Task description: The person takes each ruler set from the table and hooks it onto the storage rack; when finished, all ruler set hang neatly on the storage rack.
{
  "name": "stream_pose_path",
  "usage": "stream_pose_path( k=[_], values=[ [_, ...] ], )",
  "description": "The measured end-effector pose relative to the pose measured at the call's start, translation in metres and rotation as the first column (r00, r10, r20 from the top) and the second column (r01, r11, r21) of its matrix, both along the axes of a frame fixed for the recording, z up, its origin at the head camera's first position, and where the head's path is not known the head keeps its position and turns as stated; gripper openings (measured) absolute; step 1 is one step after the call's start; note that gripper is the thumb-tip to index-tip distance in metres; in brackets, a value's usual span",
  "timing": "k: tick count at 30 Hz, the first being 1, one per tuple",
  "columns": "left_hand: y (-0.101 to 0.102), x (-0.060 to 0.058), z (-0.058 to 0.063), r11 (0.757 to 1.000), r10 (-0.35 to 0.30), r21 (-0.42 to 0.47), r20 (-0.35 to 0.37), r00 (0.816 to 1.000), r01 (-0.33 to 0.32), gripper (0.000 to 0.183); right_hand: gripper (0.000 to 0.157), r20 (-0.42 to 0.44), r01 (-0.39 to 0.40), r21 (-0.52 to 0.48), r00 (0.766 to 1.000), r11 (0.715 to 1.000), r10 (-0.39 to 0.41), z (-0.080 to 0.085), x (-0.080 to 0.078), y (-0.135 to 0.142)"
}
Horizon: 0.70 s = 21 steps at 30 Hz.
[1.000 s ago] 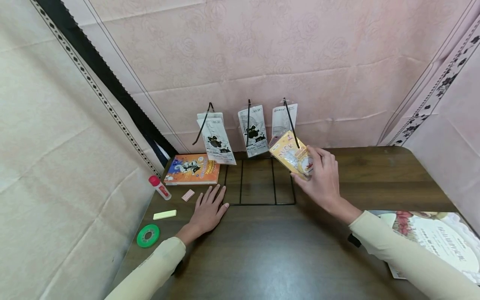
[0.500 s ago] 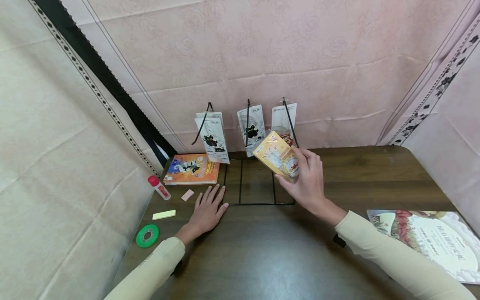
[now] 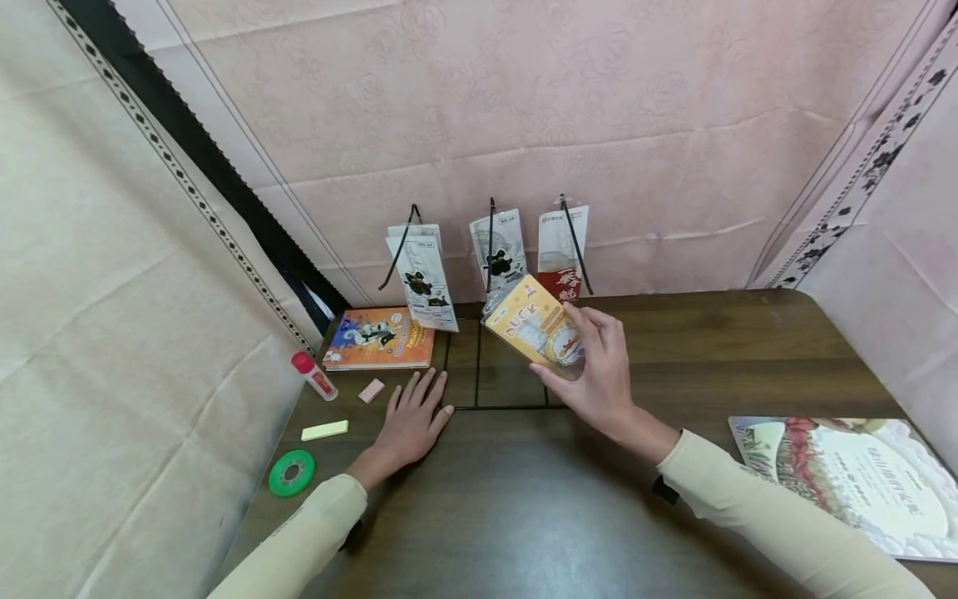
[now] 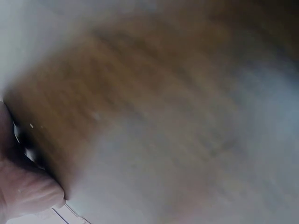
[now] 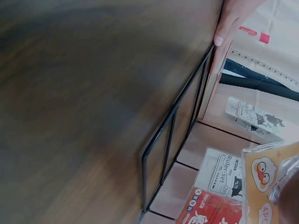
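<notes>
My right hand (image 3: pixel 602 374) pinches a yellow packet (image 3: pixel 531 320) in clear plastic between thumb and fingers. It bears the word DUCK and a duck picture, and is tilted in front of the black wire display rack. Its upper left corner overlaps the middle ruler-set packet (image 3: pixel 500 249) in the head view. White ruler-set packets (image 3: pixel 427 287) hang on the left hook, and a white and red packet (image 3: pixel 557 237) on the right one. My left hand (image 3: pixel 410 423) rests on the table, fingers spread, fingertips by the rack's base (image 3: pixel 478 366).
Left of the rack lie an orange book (image 3: pixel 377 341), a red-capped glue stick (image 3: pixel 314 376), a pink eraser (image 3: pixel 371 390), a pale yellow strip (image 3: pixel 325 430) and a green ring (image 3: pixel 292 472). A printed placemat (image 3: pixel 838 478) lies at the right. Pink cloth (image 3: pixel 524 100) hangs behind.
My right hand has carried the yellow packet left and slightly down, away from the right hook. The red lower part of the packet hanging there now shows. My left hand has stayed in place.
</notes>
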<state>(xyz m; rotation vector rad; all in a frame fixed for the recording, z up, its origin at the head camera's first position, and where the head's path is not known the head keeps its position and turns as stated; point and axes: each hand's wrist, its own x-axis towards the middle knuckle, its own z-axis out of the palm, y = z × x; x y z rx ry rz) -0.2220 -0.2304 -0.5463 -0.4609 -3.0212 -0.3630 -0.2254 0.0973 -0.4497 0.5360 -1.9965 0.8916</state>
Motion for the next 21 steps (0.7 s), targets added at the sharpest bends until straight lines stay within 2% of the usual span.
stream_pose_path(
  k=[11, 21],
  values=[
    [-0.003, -0.004, -0.008, 1.0, -0.006, -0.021, -0.003, 1.0, 0.006, 0.063, 0.097, -0.046, -0.02, -0.046, 0.999, 0.999, 0.018, 0.0, 0.003, -0.012],
    [-0.004, -0.004, -0.008, 1.0, 0.0, -0.022, 0.006, 1.0, 0.0, 0.063, 0.097, -0.063, -0.061, -0.074, 0.996, 0.995, 0.057, 0.002, 0.006, -0.016]
  ],
)
